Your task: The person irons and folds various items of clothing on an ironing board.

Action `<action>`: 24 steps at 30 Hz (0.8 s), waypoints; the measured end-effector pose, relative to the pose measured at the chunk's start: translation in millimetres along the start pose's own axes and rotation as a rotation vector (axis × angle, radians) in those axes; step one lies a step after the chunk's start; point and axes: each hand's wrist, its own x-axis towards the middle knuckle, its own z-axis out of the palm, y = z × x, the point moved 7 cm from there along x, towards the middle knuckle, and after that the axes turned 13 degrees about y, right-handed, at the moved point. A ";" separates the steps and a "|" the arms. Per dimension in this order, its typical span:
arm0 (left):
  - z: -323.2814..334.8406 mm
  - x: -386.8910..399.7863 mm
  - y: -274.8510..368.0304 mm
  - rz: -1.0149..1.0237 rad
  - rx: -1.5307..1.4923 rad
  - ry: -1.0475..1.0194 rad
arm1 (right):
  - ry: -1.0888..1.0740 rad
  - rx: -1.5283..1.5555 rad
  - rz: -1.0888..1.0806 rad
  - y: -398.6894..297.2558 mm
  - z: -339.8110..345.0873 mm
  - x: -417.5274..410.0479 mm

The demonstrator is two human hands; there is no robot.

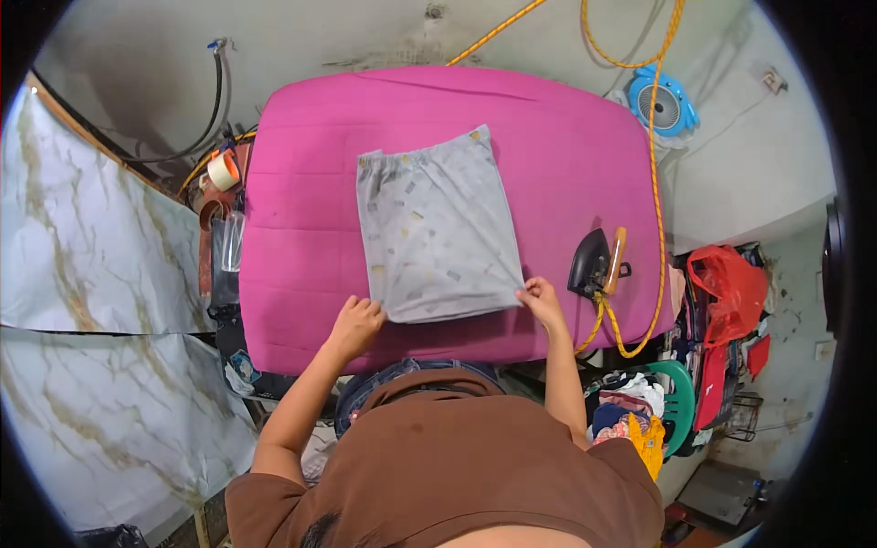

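Observation:
A grey printed garment with a gathered elastic waistband [438,233] lies flat on a pink cloth-covered table [308,253], its waistband towards the wall. My left hand [360,322] pinches the near left corner of the garment. At the near right corner, my right hand [541,299] grips the edge between thumb and fingers. A black clothes iron [589,264] with a wooden handle [616,260] rests on the cloth to the right of my right hand, its yellow cord [658,205] looping along the table's right side.
A blue fan [662,103] stands beyond the far right corner. At the lower right, clothes [627,411] are piled on a green plastic chair [678,404]. A red plastic bag [730,288] lies on stacked clothing. Tape rolls [223,170] and other items sit along the left edge.

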 end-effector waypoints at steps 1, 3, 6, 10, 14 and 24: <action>-2.6 -0.6 -0.4 0.012 -0.101 -0.009 | -0.047 -0.036 -0.044 3.2 -3.9 -0.3; 3.4 0.7 -9.9 -0.065 -0.231 -0.178 | -0.103 -0.092 0.001 13.1 -2.7 1.4; 8.7 14.3 -46.6 -0.307 -0.384 -0.174 | 0.035 -0.602 -0.177 -9.4 4.8 9.3; 1.0 64.8 -135.3 -0.755 -0.438 0.519 | 0.332 -0.466 -0.547 -76.6 33.7 52.4; 24.1 106.0 -201.0 -0.915 -0.333 0.780 | 0.615 -0.514 -0.582 -131.7 78.4 103.7; 14.1 181.1 -216.0 -0.797 -0.253 0.770 | 0.882 -0.612 -0.653 -182.4 106.8 153.6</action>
